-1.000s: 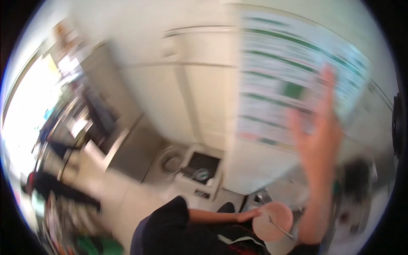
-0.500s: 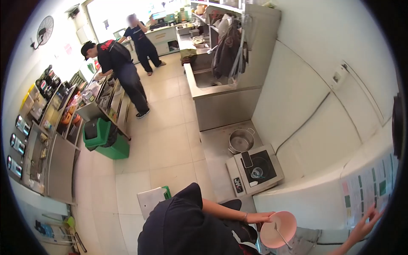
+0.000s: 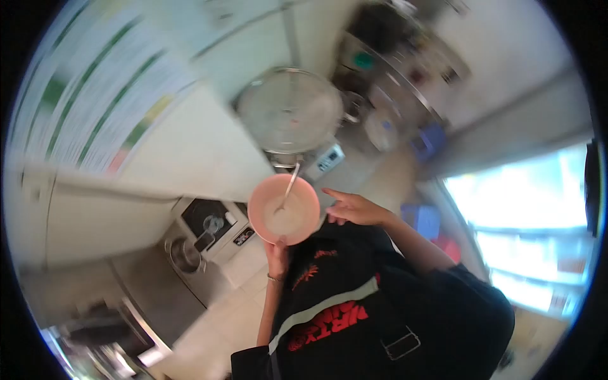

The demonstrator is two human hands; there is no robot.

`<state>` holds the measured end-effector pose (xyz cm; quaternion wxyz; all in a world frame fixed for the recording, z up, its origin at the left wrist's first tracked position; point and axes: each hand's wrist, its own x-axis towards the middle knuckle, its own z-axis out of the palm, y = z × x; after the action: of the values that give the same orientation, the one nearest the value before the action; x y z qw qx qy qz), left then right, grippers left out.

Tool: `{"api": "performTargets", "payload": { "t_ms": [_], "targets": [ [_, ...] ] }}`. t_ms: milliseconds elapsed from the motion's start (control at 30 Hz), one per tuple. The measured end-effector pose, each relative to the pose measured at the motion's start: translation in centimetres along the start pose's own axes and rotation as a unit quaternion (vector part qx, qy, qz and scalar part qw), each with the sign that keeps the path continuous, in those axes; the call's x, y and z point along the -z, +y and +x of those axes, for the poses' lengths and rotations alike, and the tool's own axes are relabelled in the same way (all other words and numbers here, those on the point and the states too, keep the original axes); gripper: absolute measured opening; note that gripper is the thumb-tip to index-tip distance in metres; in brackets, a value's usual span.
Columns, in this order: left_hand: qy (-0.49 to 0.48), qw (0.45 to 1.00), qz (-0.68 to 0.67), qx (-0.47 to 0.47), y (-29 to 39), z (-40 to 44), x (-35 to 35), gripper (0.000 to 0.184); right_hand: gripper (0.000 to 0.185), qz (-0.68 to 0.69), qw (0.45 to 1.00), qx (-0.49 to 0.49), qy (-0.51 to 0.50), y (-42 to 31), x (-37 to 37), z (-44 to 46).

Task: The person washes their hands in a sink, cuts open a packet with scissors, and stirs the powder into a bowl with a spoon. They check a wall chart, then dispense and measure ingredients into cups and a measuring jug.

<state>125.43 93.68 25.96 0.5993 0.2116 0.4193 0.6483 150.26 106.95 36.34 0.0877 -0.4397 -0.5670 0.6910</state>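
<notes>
My left hand [image 3: 277, 256] is closed on the near rim of a pink bowl [image 3: 254, 209], holding it in front of my dark apron. A metal spoon [image 3: 291, 183] leans inside the bowl, its handle rising over the far rim. The bowl's interior looks pale, and I cannot make out its contents. Just to the right of the bowl, my right hand [image 3: 353, 209] is apart from it, index finger stretched out and the others loosely bent, with nothing in it.
A large lidded metal pot [image 3: 288, 111] stands beyond the bowl, near a control panel [image 3: 326, 159]. At left are an induction cooker [image 3: 212, 221] and a smaller pot [image 3: 185, 254]. A wall chart [image 3: 95, 95] hangs upper left; a bright glass-fronted cabinet [image 3: 525, 234] is at right.
My view has swung round to the right, blurring the surroundings; the co-workers are out of sight. The bowl stays in my left hand, and my right hand is now close beside it.
</notes>
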Motion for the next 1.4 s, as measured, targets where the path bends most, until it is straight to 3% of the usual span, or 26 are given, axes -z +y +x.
{"api": "performTargets", "payload": {
  "t_ms": [100,200,367,433,467,533,567,633,667,700,767,867,933,1033,1233,1300,1333,1400],
  "targets": [
    [-0.039,0.993,0.078,0.080,-1.7,2.4,-4.6,0.072,0.060,0.108,0.993,0.029,0.031,3.4,1.4,-2.7],
    [-0.099,0.986,0.060,0.123,-4.6,6.4,-10.6,0.075,0.056,0.176,0.973,0.092,0.114,6.6,6.2,-3.8],
    [-0.189,0.957,0.140,0.170,-12.7,19.8,-21.5,0.072,0.049,0.140,0.943,0.104,0.282,9.9,21.1,-2.6],
    [-0.230,0.936,0.164,0.211,-16.5,23.7,-29.1,0.074,0.044,0.150,0.895,0.048,0.418,12.6,27.3,-3.2],
    [-0.227,0.933,0.171,0.220,-18.3,24.9,-33.4,0.074,0.044,0.160,0.894,0.042,0.417,13.9,30.8,-4.2],
    [-0.213,0.946,0.126,0.208,-20.7,27.7,-40.1,0.074,0.036,0.203,0.839,0.092,0.496,15.1,37.6,-5.4],
    [-0.205,0.947,0.126,0.212,-21.8,29.1,-42.2,0.074,0.034,0.191,0.823,0.071,0.530,15.7,41.1,-5.8],
    [-0.256,0.919,0.262,0.147,-24.4,32.6,-44.7,0.072,0.031,0.175,0.810,0.052,0.557,17.6,48.0,-5.9],
    [-0.272,0.905,0.318,0.075,-25.8,34.6,-45.8,0.070,0.033,0.170,0.792,0.076,0.581,19.2,51.2,-5.7],
    [-0.269,0.907,0.317,0.071,-27.0,37.3,-46.9,0.070,0.035,0.161,0.771,0.105,0.607,20.2,53.6,-5.2],
    [-0.285,0.847,0.444,-0.070,-29.7,43.0,-49.9,0.077,0.031,0.160,0.767,0.079,0.616,20.2,57.6,-5.1],
    [-0.265,0.830,0.478,-0.116,-33.6,50.4,-55.9,0.091,0.029,0.177,0.755,0.043,0.630,20.5,60.9,-4.6],
    [-0.232,0.795,0.523,-0.204,-35.4,53.4,-59.5,0.101,0.029,0.197,0.753,0.030,0.627,21.4,62.6,-4.0],
    [-0.270,0.804,0.505,-0.163,-36.8,55.7,-63.0,0.104,0.040,0.247,0.748,0.039,0.615,22.9,64.0,-2.9],
    [-0.250,0.808,0.492,-0.207,-39.1,57.6,-63.5,0.085,0.037,0.328,0.746,0.088,0.572,22.7,64.6,-3.0],
    [-0.251,0.822,0.480,-0.173,-38.1,56.8,-62.5,0.087,0.046,0.333,0.741,-0.077,0.578,21.6,64.9,-4.7],
    [-0.249,0.835,0.470,-0.145,-37.5,56.7,-62.1,0.089,0.046,0.331,0.743,-0.076,0.577,21.3,64.9,-5.6],
    [-0.242,0.833,0.468,-0.166,-36.5,56.1,-60.3,0.088,0.039,0.144,0.712,-0.107,0.679,20.6,64.3,-7.8]
  ]
}}
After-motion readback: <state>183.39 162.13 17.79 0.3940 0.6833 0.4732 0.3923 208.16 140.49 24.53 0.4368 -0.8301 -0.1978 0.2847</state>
